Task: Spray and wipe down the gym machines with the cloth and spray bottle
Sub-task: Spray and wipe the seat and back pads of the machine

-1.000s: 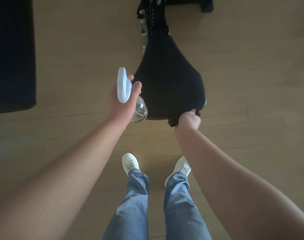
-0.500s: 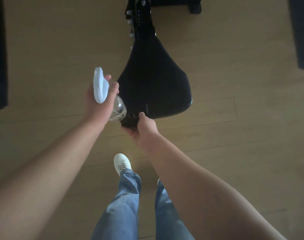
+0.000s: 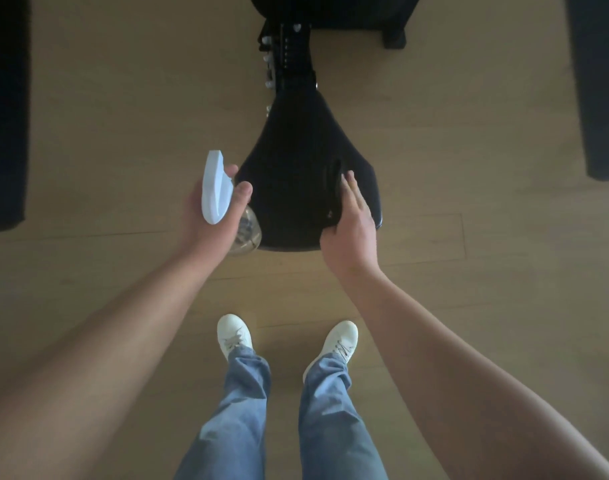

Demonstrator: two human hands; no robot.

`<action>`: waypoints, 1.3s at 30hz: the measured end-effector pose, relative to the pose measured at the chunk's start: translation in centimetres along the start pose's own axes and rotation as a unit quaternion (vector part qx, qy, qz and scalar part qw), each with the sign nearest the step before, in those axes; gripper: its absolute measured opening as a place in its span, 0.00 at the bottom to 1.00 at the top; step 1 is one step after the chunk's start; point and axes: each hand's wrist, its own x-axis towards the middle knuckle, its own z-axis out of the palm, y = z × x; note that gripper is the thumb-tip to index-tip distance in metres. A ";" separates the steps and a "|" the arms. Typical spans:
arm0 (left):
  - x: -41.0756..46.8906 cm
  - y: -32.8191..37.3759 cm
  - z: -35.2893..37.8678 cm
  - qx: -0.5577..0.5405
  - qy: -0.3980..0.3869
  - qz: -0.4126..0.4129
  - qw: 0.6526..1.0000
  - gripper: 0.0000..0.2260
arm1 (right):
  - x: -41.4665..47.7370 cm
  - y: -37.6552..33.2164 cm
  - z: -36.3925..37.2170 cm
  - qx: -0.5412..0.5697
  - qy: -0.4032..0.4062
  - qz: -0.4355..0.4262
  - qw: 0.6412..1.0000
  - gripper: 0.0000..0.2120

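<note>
Seat (image 3: 296, 147) padding fills the middle of the head view: black, smooth, slightly glossy, teardrop-shaped. Its long axis runs away from the person, with the narrow end far, at a black metal post (image 3: 294, 53), and the broad rounded end near. The left hand (image 3: 209, 220) curls round the spray bottle (image 3: 215, 188), just beside the seat's near left edge. The bottle's pale plastic head points away from the person and its clear round body hangs below. The right hand (image 3: 351, 223), fingers straight and together, presses a dark crumpled cloth (image 3: 333, 188) flat onto the seat's near right part. Below are a matte wooden plank floor (image 3: 123, 116), white shoes (image 3: 233, 334) and blue jeans (image 3: 240, 410).
</note>
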 end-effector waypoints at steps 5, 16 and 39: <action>0.5 0.0 0.0 -0.002 0.005 -0.003 1.000 0.15 | 0.9 3.3 3.6 -0.284 -0.136 -0.098 0.944 0.35; 4.6 0.2 0.3 0.013 -0.016 0.005 1.000 0.17 | 5.8 2.5 5.2 -0.297 -0.157 -0.057 0.940 0.32; 8.1 0.1 1.5 -0.033 0.034 0.041 0.998 0.12 | 23.3 -3.8 7.9 -0.344 -0.136 -0.080 0.926 0.34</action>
